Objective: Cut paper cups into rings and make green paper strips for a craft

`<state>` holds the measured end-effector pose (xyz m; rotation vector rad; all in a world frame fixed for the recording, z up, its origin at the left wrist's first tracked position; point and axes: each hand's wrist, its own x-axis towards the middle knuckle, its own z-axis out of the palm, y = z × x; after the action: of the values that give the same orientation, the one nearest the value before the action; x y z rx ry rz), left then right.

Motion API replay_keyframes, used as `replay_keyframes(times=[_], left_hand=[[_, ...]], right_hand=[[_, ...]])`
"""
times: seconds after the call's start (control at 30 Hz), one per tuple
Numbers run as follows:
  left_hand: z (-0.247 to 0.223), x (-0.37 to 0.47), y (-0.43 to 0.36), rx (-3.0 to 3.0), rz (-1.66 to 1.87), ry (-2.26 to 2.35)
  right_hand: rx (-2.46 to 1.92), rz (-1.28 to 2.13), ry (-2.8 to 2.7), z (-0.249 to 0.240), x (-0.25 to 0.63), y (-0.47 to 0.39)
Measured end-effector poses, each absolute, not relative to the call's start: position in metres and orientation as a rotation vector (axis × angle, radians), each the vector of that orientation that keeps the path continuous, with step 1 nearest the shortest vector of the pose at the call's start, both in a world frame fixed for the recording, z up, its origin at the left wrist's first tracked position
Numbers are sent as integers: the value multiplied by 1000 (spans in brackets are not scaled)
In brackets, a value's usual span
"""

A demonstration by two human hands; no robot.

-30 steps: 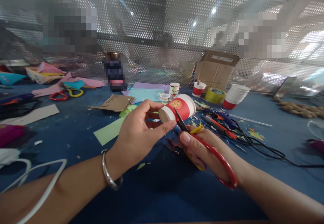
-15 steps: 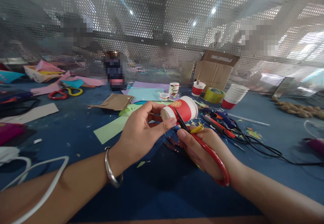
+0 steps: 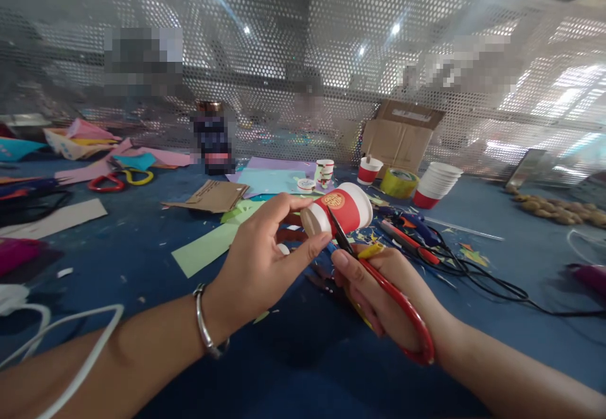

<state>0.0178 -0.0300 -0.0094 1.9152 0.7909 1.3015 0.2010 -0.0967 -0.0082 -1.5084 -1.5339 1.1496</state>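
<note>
1. Along the far side stands a grey perforated panel (image 3: 265,69), covered in small round holes; before it spreads the matte dark-blue table (image 3: 303,378).
2. A brown cardboard box (image 3: 395,144), creased and flat-sided, stands far and right of centre.
3. Nearer, at left, lies a smooth green paper strip (image 3: 203,248); at right, a stack of white-and-red cups (image 3: 436,185) leans beside a yellow tape roll (image 3: 399,182).
4. The left hand (image 3: 255,267) grips the base end of a tapered paper cup (image 3: 351,212), tipped sideways, its red band bearing a round gold emblem, its white rim toward the right.
5. The right hand (image 3: 392,286) is closed round red-handled scissors (image 3: 401,301); their dark pointed blade lies against the red band, and whether it pierces the paper cannot be told.
6. The paper cup is raised above the table, right of the left hand and beyond the right.
7. Dark-blue surface shows between the forearms; a white cable (image 3: 92,362) crosses the left one, and black cord (image 3: 497,286) loops right of the right hand.
</note>
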Motion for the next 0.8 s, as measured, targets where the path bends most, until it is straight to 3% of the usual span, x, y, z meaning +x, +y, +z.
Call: replay_keyframes(times=[0.4, 0.8], left_hand=[[-6, 14, -31, 2004, 1287, 805], [-8, 13, -33, 2084, 1248, 829]], right_hand=[[-1449, 866, -1637, -4, 198, -98], [-1507, 864, -1629, -7, 198, -99]])
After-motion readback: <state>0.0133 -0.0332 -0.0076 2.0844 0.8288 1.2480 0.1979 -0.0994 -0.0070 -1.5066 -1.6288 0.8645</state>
